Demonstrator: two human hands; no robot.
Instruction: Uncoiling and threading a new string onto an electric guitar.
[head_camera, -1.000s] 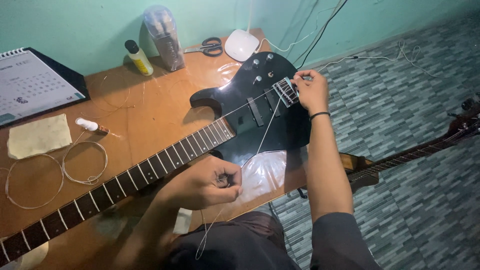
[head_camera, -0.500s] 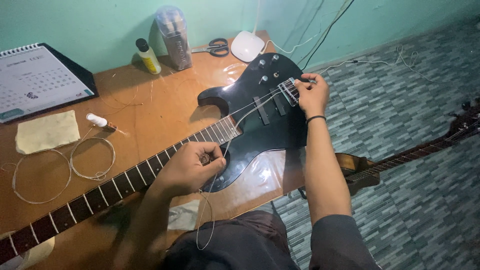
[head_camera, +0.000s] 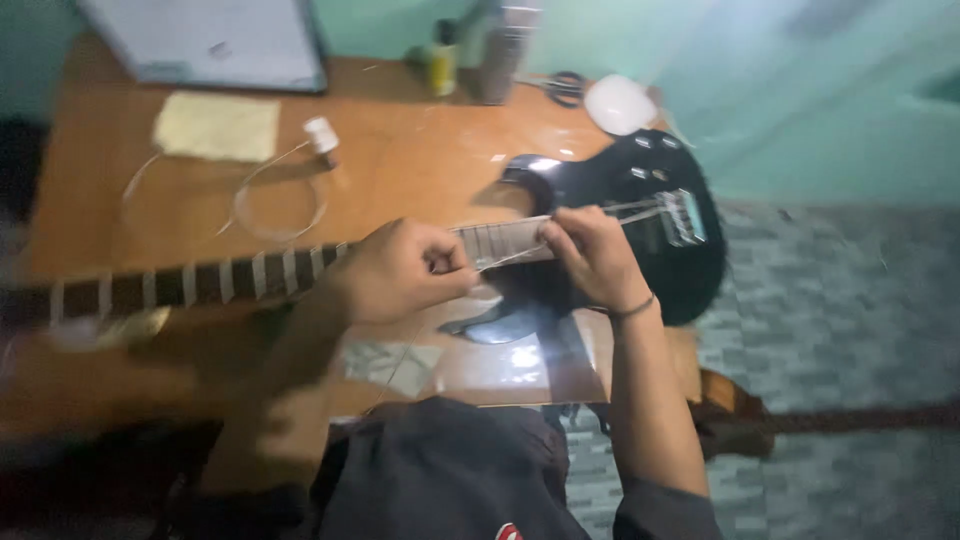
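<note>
Both hands pinch one thin silvery guitar string (head_camera: 505, 257) over the black electric guitar (head_camera: 640, 230): left hand (head_camera: 400, 272) closed on it neckward, right hand (head_camera: 590, 255) bodyward (nearer the bridge). String runs lengthwise between them, along the neck.

I am pinching a thin guitar string (head_camera: 505, 258) between my left hand (head_camera: 400, 272) and right hand (head_camera: 590, 255) above the black electric guitar (head_camera: 640, 200); it is lying across the wooden table (head_camera: 420, 160); coiled strings (head_camera: 270, 200) are resting beside a yellow cloth (head_camera: 215, 127).
</note>
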